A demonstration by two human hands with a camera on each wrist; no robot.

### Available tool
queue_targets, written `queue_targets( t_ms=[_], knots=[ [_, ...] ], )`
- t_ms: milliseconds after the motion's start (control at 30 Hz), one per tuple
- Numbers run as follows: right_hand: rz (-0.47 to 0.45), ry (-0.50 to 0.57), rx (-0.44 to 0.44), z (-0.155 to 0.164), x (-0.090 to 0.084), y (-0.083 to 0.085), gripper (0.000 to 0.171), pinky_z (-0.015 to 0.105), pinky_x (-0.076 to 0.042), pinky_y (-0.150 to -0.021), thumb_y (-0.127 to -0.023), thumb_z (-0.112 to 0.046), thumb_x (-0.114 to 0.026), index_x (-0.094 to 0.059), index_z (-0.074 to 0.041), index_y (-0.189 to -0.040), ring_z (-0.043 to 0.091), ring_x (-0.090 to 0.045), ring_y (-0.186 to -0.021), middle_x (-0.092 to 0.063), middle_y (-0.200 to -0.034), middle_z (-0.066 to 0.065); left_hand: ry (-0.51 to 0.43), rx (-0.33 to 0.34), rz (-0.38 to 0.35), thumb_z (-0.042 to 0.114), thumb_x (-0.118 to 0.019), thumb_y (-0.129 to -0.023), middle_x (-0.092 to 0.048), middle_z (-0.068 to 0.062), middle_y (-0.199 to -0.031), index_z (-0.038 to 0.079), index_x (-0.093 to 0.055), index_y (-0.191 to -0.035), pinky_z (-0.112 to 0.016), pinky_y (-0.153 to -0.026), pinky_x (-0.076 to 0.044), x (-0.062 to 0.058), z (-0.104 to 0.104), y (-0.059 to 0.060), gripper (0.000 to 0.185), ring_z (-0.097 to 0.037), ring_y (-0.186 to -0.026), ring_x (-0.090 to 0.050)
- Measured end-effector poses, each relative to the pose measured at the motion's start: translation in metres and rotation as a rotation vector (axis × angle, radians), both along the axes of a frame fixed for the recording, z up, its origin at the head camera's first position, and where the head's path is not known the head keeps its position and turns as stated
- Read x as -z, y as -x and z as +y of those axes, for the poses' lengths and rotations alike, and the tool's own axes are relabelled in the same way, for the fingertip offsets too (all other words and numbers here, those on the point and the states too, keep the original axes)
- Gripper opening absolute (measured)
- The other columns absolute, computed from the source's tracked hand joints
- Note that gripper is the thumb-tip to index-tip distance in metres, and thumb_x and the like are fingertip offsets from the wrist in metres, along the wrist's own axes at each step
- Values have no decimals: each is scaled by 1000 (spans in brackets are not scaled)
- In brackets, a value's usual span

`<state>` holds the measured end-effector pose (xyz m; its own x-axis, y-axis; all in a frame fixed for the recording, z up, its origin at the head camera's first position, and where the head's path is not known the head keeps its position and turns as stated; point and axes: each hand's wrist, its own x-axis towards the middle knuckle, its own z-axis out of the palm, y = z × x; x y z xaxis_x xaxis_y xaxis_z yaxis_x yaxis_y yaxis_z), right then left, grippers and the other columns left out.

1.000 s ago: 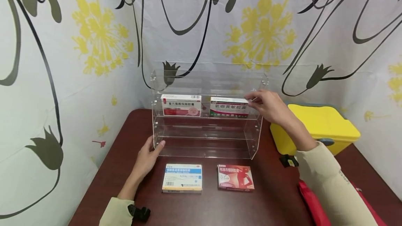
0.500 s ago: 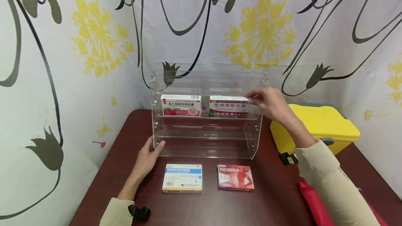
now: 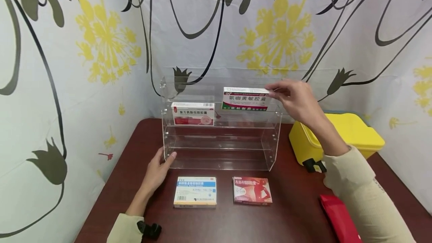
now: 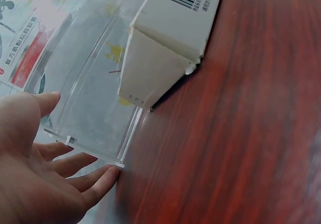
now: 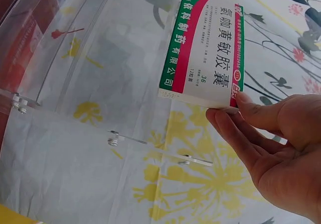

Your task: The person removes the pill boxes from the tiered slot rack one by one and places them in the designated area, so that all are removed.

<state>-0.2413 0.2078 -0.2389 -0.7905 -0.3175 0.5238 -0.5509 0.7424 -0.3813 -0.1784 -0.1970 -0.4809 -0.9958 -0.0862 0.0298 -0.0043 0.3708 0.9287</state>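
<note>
My right hand (image 3: 298,98) pinches the right end of a white, red and green medicine box (image 3: 246,99) between thumb and fingers. In the right wrist view that box (image 5: 203,45) hangs above the shelves of a clear acrylic rack (image 3: 219,163), its printed face outward. Another medicine box (image 3: 193,114), white and red, stands upright on the rack's upper left shelf. Low on the rack's left side, my left hand (image 3: 156,170) holds the side panel, thumb in front and fingers along the outside, as the left wrist view also shows.
Before the rack, a blue and white medicine box (image 3: 195,192) and a red medicine box (image 3: 252,190) lie flat on the dark wooden table (image 3: 233,226). A yellow case (image 3: 347,132) stands right of the rack, with a red item (image 3: 339,218) nearer. Patterned cloth (image 3: 199,53) hangs behind.
My right hand has lifted the white, red and green medicine box up off the upper right shelf. The left hand stays at the rack's side.
</note>
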Motion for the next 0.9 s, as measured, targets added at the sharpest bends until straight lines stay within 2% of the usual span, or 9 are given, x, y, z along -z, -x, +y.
queue_targets(
  t_ms=[200, 300, 400, 600, 800, 900],
  knots=[
    [68, -9, -49, 4, -3, -17, 19, 10, -46, -73, -91, -7, -71, -74, -7, -110, 15, -67, -86, -70, -103, 3, -11, 0, -7, 62, -56, -91, -57, -11, -134, 26, -33, -151, -46, -95, -45, -1, 0, 0, 73, -26, -110, -62],
    [115, -16, -87, 10, 6, -30, 20, 9, -46, -75, -88, -3, -73, -75, -7, -108, 11, -66, -86, -70, -101, 1, -11, 1, -10, 62, -56, -91, -57, -11, -133, 26, -33, -151, -46, -95, -45, -1, 0, 0, 73, -26, -110, -62],
    [125, -15, -106, 15, 26, -46, 23, 9, -46, -74, -85, 0, -75, -75, -8, -107, 9, -65, -85, -70, -100, -1, -7, 4, -9, 62, -56, -91, -58, -11, -132, 26, -34, -151, -47, -95, -44, -2, 0, 0, 73, -27, -109, -63],
    [60, -20, -123, 23, 69, -73, 30, 13, -49, -76, -80, 0, -79, -76, -11, -107, 9, -64, -88, -70, -99, -5, -14, 4, -7, 62, -56, -91, -58, -11, -131, 27, -34, -151, -47, -94, -45, -2, 0, -1, 73, -27, -109, -63],
    [-13, -20, -126, 29, 89, -90, 30, 14, -50, -75, -81, -3, -79, -75, -14, -108, 7, -64, -85, -70, -98, -10, 6, -11, -4, 63, -56, -90, -56, -11, -135, 26, -34, -151, -47, -96, -44, -1, -2, 0, 74, -26, -112, -61],
    [-58, -13, -171, 36, 100, -103, 29, 13, -49, -74, -82, -3, -79, -75, -17, -107, 5, -64, -83, -70, -96, -13, 16, -7, 4, 63, -56, -91, -55, -12, -137, 26, -35, -151, -48, -96, -44, -2, -1, 0, 74, -27, -113, -60]
  ],
)
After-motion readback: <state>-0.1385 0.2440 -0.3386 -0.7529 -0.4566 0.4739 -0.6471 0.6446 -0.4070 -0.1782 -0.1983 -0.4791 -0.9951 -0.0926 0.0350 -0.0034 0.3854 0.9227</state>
